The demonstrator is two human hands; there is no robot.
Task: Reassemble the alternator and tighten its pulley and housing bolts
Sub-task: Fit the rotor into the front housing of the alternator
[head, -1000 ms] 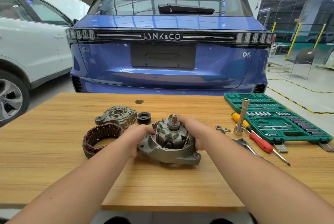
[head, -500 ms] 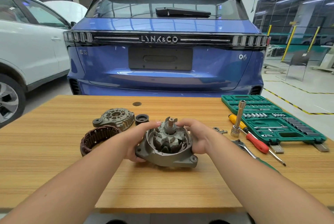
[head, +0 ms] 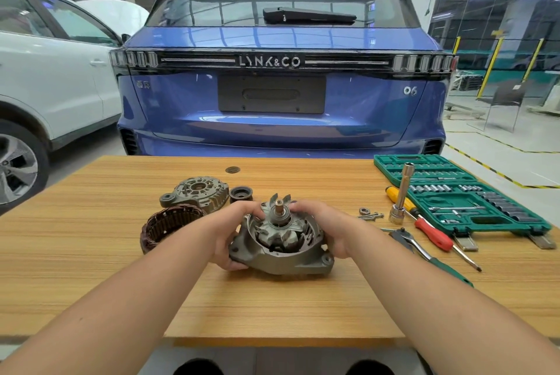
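Note:
A grey alternator housing half (head: 285,259) with the rotor (head: 280,224) standing in it, shaft up, sits mid-table. My left hand (head: 230,232) grips its left side, fingers curled over the rim. My right hand (head: 327,229) grips the right side the same way. The copper-wound stator ring (head: 168,227) lies to the left. Behind it lie the other housing half (head: 197,194) and the black pulley (head: 241,194). A nut and bolts (head: 368,214) lie to the right.
A wooden table (head: 272,308) carries a green socket set case (head: 460,196), an upright socket extension (head: 401,196), a red-and-yellow screwdriver (head: 424,223) and a ratchet (head: 424,253) on the right. A blue car (head: 281,96) stands just behind the table, a white car (head: 45,71) at left.
Both hands have shifted round the housing, and it has turned and tilted slightly in their grip. The other parts and tools lie where they were.

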